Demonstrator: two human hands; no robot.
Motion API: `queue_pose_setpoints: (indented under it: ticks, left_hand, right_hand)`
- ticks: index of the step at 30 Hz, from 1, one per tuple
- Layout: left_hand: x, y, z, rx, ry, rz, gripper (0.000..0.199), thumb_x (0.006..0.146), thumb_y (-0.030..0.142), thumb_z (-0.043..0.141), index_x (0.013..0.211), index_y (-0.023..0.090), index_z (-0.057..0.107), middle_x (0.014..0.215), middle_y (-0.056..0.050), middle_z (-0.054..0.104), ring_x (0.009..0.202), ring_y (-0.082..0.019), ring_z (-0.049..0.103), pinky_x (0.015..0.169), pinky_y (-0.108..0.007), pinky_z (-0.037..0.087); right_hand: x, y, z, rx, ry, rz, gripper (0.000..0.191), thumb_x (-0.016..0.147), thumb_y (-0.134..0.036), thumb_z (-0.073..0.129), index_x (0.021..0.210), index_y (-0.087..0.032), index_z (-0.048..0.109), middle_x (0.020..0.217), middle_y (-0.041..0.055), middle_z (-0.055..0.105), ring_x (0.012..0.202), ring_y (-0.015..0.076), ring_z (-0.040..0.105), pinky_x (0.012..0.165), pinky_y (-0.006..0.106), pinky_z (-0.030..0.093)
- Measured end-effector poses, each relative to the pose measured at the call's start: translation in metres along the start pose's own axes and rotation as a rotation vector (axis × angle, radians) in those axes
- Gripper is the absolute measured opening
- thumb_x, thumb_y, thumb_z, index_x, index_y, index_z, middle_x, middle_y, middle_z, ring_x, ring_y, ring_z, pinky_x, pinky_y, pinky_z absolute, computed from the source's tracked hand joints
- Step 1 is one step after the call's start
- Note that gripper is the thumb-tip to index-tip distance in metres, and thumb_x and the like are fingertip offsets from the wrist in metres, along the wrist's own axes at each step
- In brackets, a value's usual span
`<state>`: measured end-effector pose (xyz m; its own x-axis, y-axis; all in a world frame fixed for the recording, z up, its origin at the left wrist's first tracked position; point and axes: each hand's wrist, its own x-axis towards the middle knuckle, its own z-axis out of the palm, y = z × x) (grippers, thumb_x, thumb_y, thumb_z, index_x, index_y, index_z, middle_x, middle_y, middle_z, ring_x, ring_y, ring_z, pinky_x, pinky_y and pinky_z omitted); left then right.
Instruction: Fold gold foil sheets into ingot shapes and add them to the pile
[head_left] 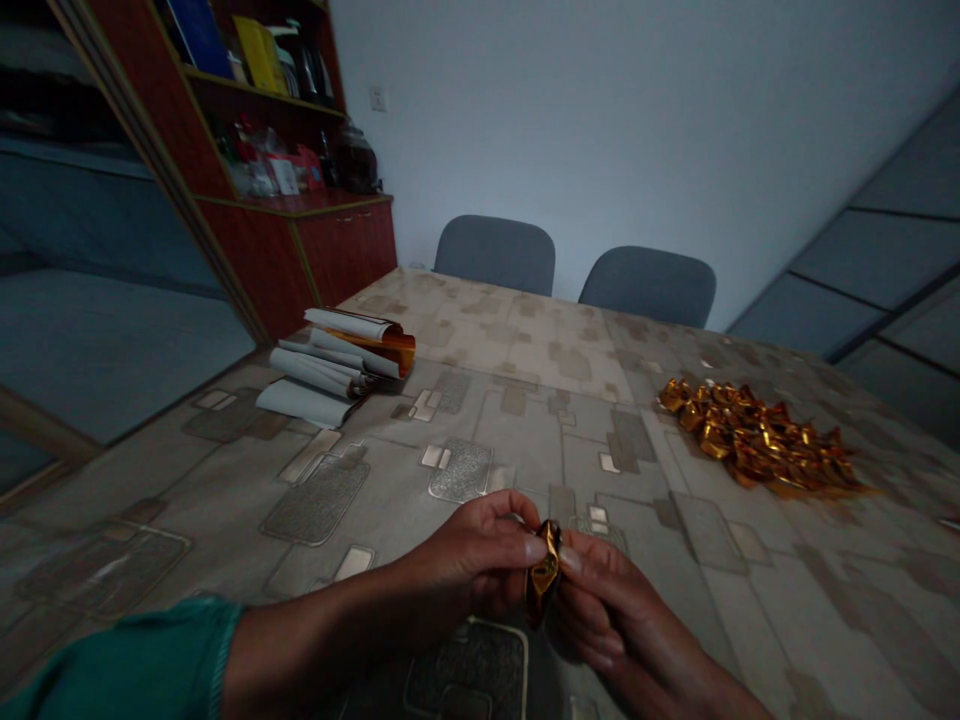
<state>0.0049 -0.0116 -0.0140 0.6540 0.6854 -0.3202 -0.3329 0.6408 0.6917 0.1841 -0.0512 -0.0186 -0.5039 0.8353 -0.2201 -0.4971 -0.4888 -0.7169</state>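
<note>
Teal knit sleeve (127, 650) lies nearest the lens, entering at 7 o'clock on my left forearm. Left hand (480, 555) and right hand (607, 610) meet low in frame at 6 o'clock, holding a crumpled gold-and-orange foil-wrapped piece (544, 572) upright, slightly tilted, just above the tabletop. Left fingers (510, 520) are curled nearly shut, closed on the piece from its left side. Right fingers (592, 590) are curled the same way, closed on it from the right. Both hands have hold of it.

Mottled beige-and-grey patterned tabletop (525, 400) runs ahead of the hands. At 2 o'clock from them, well apart, sits a loose heap of gold-and-orange foil-wrapped pieces (757, 440). At 10 o'clock, also well apart, lies a stack of curled sheets of white-backed orange foil (337, 365).

Two grey upholstered chairs (495, 255) stand along the far table edge at 12 o'clock. Red-brown wooden shelf cabinet (345, 250) stands beyond the table at 11 o'clock, with bottles and packets on its shelves.
</note>
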Motion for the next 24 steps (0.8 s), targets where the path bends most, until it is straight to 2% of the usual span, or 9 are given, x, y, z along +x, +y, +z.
queue_pose_setpoints:
  ticks: [4,8,12,17,20,24]
  left_hand:
    - [0.0023,-0.0036,0.0025,0.063,0.035,0.035,0.05,0.063,0.043,0.089,0.089,0.019,0.053,0.071,0.004,0.063,0.046,-0.005,0.05,0.043,-0.017,0.032]
    - [0.0025,-0.0048,0.0036,0.074,0.058,0.032,0.052,0.062,0.046,0.089,0.089,0.019,0.053,0.07,0.004,0.063,0.046,-0.006,0.051,0.043,-0.017,0.034]
    - [0.0031,-0.0076,0.0034,0.091,0.064,0.067,0.053,0.064,0.049,0.089,0.089,0.02,0.052,0.066,0.005,0.061,0.043,-0.005,0.049,0.041,-0.016,0.034]
    - [0.0023,-0.0079,0.0039,0.178,0.045,0.092,0.047,0.074,0.054,0.08,0.091,0.021,0.051,0.056,0.007,0.06,0.035,-0.005,0.043,0.035,-0.016,0.03]
    - [0.0004,-0.0028,0.0034,0.147,0.019,0.049,0.045,0.074,0.049,0.081,0.093,0.021,0.051,0.061,0.006,0.062,0.039,-0.005,0.047,0.038,-0.016,0.033]
    - [0.002,-0.0014,-0.0007,0.114,0.005,0.007,0.047,0.067,0.036,0.086,0.095,0.02,0.053,0.071,0.004,0.064,0.048,-0.006,0.053,0.045,-0.016,0.036]
  right_hand:
    - [-0.0003,-0.0006,0.0004,-0.013,-0.004,0.013,0.026,0.092,-0.04,0.072,0.081,-0.016,0.066,0.044,-0.0122,0.036,0.036,0.0035,0.018,0.037,0.017,0.018]
    - [-0.0003,0.0001,-0.0006,-0.016,-0.014,0.003,0.029,0.093,-0.039,0.07,0.077,-0.016,0.065,0.042,-0.0122,0.034,0.035,0.0035,0.017,0.037,0.018,0.017]
    - [-0.0009,0.0017,-0.0015,-0.021,0.01,0.015,0.024,0.093,-0.037,0.07,0.082,-0.016,0.066,0.043,-0.0121,0.036,0.035,0.004,0.018,0.038,0.019,0.017]
    - [-0.0003,0.0006,-0.0013,-0.018,0.012,0.012,0.034,0.093,-0.038,0.071,0.069,-0.017,0.059,0.042,-0.0109,0.037,0.036,0.0038,0.02,0.039,0.019,0.019]
    - [0.0006,-0.0012,-0.0013,0.014,0.025,0.008,0.032,0.091,-0.036,0.073,0.069,-0.017,0.06,0.043,-0.0116,0.036,0.037,0.0037,0.019,0.039,0.018,0.019]
    - [0.0007,-0.0013,-0.0012,0.038,0.008,0.0,0.026,0.092,-0.034,0.073,0.075,-0.016,0.064,0.044,-0.0118,0.035,0.037,0.0037,0.018,0.037,0.017,0.018]
